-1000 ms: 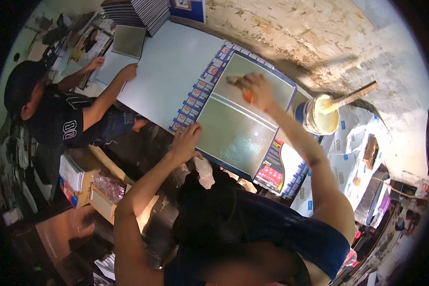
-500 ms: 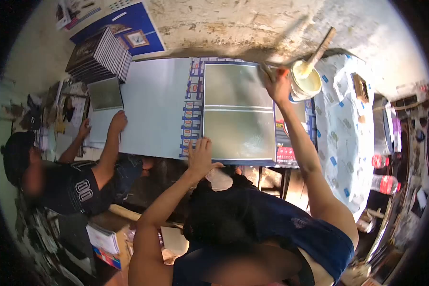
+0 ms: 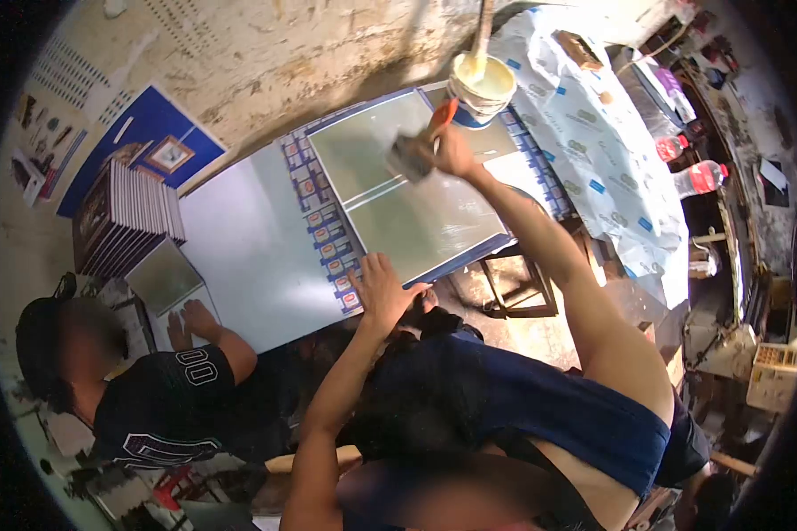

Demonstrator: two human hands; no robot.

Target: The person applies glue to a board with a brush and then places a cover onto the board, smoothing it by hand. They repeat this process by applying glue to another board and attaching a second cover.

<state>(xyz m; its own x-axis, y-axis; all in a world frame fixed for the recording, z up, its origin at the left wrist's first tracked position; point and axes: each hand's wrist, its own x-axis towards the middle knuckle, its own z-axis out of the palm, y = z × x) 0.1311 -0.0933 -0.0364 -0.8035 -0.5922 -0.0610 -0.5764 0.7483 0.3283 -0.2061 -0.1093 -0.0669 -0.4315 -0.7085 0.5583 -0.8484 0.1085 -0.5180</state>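
Observation:
My right hand (image 3: 457, 154) grips a wide brush (image 3: 411, 159) with an orange handle. The brush head is blurred and lies over the upper half of a grey-green sheet with white borders (image 3: 416, 228). A white double line crosses the middle of that sheet. My left hand (image 3: 383, 290) rests at the sheet's near left corner, fingers stretched out and thumb spread along the front edge. Beyond my right hand stands a tub of pale paste (image 3: 496, 81) with a wooden stick (image 3: 484, 34) in it.
Blue patterned packaging sheets (image 3: 314, 208) lie beneath, beside a white board (image 3: 243, 234). At left, a co-worker (image 3: 164, 389) has both hands on a smaller panel (image 3: 164, 276), near a stack of dark books (image 3: 124, 217). Plastic-wrapped goods (image 3: 584, 150) and bottles (image 3: 701, 179) are at right.
My right hand has moved from beside the tub leftward over the sheet with the brush. The view has turned; the co-worker's hands are now together on the panel.

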